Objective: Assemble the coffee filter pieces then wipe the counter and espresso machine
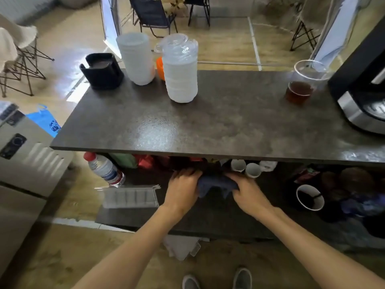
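A dark blue cloth [214, 185] lies bunched on the lower shelf [208, 217] under the dark counter [208, 122]. My left hand [183, 188] grips its left side and my right hand [248, 192] grips its right side. The fingertips of both hands are partly hidden in the shadow under the counter edge. The black and steel espresso machine [362, 88] stands at the counter's right end, cut off by the frame. No coffee filter pieces are visible.
On the counter stand two stacks of clear cups and lids [179, 67], a black holder [103, 70] and a plastic cup of brown drink [302, 84]. The shelf holds paper cups [245, 166], a water bottle [106, 168], a clear tray [131, 197] and clutter at right.
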Action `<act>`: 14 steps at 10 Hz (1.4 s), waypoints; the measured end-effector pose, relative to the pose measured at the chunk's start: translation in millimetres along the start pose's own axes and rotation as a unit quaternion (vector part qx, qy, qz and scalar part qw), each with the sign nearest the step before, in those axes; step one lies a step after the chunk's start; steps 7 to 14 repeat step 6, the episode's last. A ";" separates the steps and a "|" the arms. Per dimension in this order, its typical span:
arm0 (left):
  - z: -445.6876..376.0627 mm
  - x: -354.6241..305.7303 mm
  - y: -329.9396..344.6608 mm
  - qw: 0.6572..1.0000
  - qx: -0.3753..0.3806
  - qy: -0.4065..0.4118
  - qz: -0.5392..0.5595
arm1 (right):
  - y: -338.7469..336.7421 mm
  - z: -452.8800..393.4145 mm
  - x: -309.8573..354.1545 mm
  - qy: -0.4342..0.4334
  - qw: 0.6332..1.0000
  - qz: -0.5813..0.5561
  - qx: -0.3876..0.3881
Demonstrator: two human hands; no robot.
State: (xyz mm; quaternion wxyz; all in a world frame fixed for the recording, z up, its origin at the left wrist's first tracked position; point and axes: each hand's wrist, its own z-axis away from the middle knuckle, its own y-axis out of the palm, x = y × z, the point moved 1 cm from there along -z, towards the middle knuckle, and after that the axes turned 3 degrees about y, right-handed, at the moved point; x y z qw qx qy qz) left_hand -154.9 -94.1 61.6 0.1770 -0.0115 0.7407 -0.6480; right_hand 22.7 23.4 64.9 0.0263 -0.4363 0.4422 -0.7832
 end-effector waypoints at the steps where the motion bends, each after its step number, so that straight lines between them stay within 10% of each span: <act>1: 27.0 4.3 43.9 0.999 0.027 0.016 -0.018 | 41.0 11.4 -39.0 -0.029 0.990 0.130 -0.037; 4: 103.8 4.1 136.3 0.967 0.252 -0.034 -0.033 | 135.6 57.4 -95.0 0.109 0.953 0.244 0.140; 6: 69.5 -2.0 87.7 0.988 0.140 0.071 -0.008 | 97.1 42.0 -52.3 -0.020 0.962 0.271 0.006; 14: 69.5 -2.0 87.7 0.988 0.140 0.071 -0.008 | 97.1 42.0 -52.3 -0.020 0.962 0.271 0.006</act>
